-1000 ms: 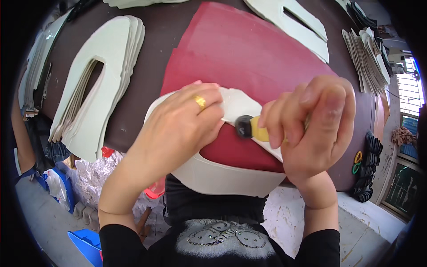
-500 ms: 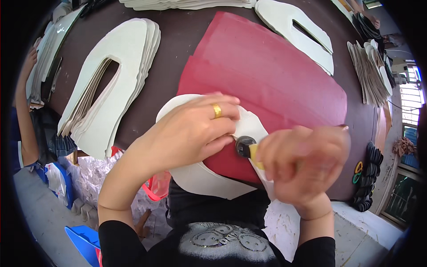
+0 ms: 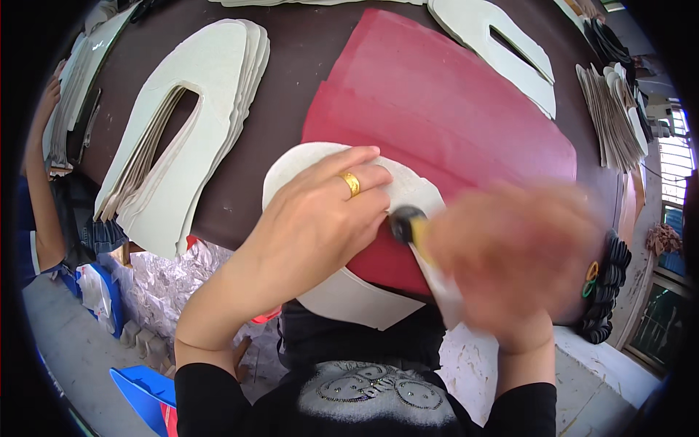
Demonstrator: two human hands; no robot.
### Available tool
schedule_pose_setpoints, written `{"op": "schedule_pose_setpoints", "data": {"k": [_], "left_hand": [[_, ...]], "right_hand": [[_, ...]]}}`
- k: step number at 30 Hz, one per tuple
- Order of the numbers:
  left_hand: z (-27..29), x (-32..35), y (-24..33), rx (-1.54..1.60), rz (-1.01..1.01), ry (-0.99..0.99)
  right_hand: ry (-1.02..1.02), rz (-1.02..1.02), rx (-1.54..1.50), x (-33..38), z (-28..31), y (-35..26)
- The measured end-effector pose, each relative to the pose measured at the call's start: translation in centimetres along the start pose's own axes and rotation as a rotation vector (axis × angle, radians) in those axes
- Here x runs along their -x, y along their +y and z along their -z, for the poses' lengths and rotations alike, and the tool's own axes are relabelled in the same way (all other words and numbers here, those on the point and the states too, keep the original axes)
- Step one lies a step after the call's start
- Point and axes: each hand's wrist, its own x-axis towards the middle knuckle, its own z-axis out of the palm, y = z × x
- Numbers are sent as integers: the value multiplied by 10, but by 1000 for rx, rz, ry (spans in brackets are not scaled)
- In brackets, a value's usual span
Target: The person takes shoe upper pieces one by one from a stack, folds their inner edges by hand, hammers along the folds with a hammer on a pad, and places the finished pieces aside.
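Both hands busy: left hand [image 3: 320, 218] flat on white pattern [image 3: 349, 298], right hand [image 3: 510, 255] gripping cutter [image 3: 406, 226].

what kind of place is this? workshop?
Probably a small shoe-making or leather workshop. Stacks of identical cream cut-out pieces lie on a dark table, and the left hand presses a cream template onto a red sheet while the blurred right hand works a tool along it.

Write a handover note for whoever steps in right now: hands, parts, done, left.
Left hand: flat on the cream U-shaped template, pinning it to the red sheet on the dark table.
Right hand: motion-blurred, gripping a yellow tool with a black tip at the template's inner edge.
Done: template placed on the sheet's near corner. How far the edge has been worked cannot be seen.
Left: rest of the outline. Cut cream stack lies to the left.
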Motion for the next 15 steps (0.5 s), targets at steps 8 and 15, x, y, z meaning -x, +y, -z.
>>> {"op": "schedule_pose_setpoints", "data": {"k": [8, 15], "left_hand": [[-8, 12, 9, -34, 173, 153], [-13, 12, 10, 1, 189, 219]], "right_hand": [[-175, 76, 126, -11, -2, -6], [-182, 573, 363, -22, 12, 6]]}}
